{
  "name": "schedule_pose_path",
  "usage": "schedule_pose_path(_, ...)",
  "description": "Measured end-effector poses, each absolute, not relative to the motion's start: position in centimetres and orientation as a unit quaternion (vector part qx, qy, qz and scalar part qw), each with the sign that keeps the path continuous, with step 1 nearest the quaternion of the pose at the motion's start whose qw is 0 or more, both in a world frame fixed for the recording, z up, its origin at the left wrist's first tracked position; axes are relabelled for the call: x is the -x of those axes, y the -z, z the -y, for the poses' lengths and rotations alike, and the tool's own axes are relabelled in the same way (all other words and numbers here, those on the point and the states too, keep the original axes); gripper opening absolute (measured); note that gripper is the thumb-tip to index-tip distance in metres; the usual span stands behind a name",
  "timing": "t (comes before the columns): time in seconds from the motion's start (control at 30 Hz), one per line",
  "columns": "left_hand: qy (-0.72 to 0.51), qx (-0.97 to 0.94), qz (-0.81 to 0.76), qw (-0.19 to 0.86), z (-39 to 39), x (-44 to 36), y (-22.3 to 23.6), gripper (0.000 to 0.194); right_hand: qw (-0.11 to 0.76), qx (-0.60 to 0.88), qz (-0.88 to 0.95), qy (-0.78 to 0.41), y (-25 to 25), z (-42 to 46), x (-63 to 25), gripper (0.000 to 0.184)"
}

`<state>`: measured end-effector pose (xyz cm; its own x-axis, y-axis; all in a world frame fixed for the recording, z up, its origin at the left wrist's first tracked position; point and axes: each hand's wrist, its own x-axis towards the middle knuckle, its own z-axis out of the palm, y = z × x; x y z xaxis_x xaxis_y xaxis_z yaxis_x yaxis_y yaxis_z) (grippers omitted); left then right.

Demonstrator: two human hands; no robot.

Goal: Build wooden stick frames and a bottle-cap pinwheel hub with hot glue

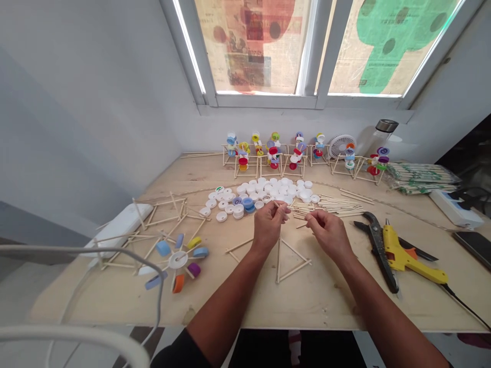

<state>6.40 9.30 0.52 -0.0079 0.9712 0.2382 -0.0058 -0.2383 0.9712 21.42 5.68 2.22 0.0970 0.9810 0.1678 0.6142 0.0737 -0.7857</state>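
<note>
Caps [253,196], mostly white, lie heaped on the table [307,306] in the head view, probably for easy reach. Loose sticks [337,205] spread right of the caps, apparently for quick picking; farther right of them rest a yellow glue gun [399,250] and a black tool [378,243], likely kept on the right for convenience. Wheel models [273,151] stand behind the caps, seemingly out of the way; a triangular frame [293,272] lies in front. Just before the caps, the left hand [268,225] pinches a short stick [275,204]; the right hand [330,232], apart from it, has fingertips drawn together, though whether around anything I cannot tell. Both forearms angle inward.
</note>
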Motion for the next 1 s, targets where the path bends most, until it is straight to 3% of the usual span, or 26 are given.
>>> schedule_pose_path(0.17,-0.452,-0.677,-0.49,0.312,-9.8,-6.1,-1.3,0.021,0.245,0.588,0.716,-0.285,-2.5,-3.0,-22.5,0.024)
schedule_pose_path(0.3,-0.26,-0.792,-0.534,0.143,-10.2,-6.9,-2.5,0.021,0.16,0.446,0.745,-0.469,-3.8,-1.4,-22.8,0.022)
schedule_pose_path(0.37,-0.208,-0.815,-0.53,0.111,-10.5,-7.6,-2.9,0.019,0.12,0.362,0.74,-0.554,-4.5,-1.0,-23.0,0.019)
schedule_pose_path(0.47,-0.176,-0.835,-0.51,0.106,-11.1,-9.0,-2.8,0.016,0.112,0.341,0.734,-0.577,-4.7,-1.0,-23.3,0.018)
schedule_pose_path(0.57,-0.151,-0.853,-0.489,0.101,-11.5,-10.1,-2.4,0.015,0.168,0.427,0.733,-0.503,-3.6,-1.7,-24.1,0.021)
schedule_pose_path(0.7,-0.133,-0.864,-0.477,0.096,-11.5,-10.5,-1.9,0.018,0.256,0.619,0.694,-0.266,-1.6,-3.2,-25.9,0.021)
schedule_pose_path(0.83,-0.125,-0.862,-0.482,0.097,-10.9,-9.6,-1.7,0.019,0.214,0.731,0.646,-0.054,-0.7,-4.0,-27.2,0.023)
schedule_pose_path(1.0,-0.124,-0.858,-0.487,0.104,-9.9,-8.8,-1.7,0.017,0.148,0.736,0.66,-0.006,-0.1,-3.8,-27.7,0.022)
